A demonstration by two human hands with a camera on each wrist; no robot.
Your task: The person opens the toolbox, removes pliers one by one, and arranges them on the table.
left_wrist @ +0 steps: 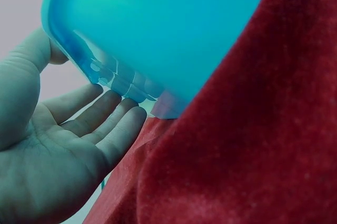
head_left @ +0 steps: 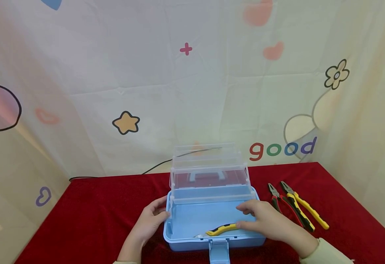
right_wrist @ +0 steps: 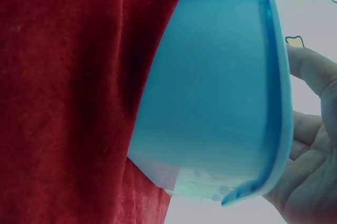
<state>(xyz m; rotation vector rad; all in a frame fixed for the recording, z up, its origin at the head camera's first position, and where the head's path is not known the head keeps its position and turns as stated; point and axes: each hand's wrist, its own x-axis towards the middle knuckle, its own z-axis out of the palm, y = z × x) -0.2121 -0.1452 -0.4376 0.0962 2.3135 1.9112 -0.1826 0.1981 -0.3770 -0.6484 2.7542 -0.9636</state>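
Observation:
A light-blue toolbox (head_left: pixel 195 216) stands on the red cloth with its clear lid and trays raised at the back. Inside, near the front wall, lies a yellow-and-black utility knife (head_left: pixel 222 230) with a silvery tip pointing left. My left hand (head_left: pixel 148 222) holds the box's left edge, thumb at the rim and fingers against the outer side (left_wrist: pixel 158 34). Over the right part of the box is my right hand (head_left: pixel 265 220), thumb and fingers apart; the thumb covers the knife's right end. Between those fingers in the right wrist view I see nothing held.
Right of the box lie red-and-black pliers (head_left: pixel 286 203) and yellow-and-black pliers (head_left: pixel 303 207), jaws pointing away. A blue latch (head_left: pixel 219 251) hangs down at the box's front. Behind the red-covered table (head_left: pixel 113 205) hangs a printed curtain (head_left: pixel 146 73), with a thin black cable (head_left: pixel 156 168) before it.

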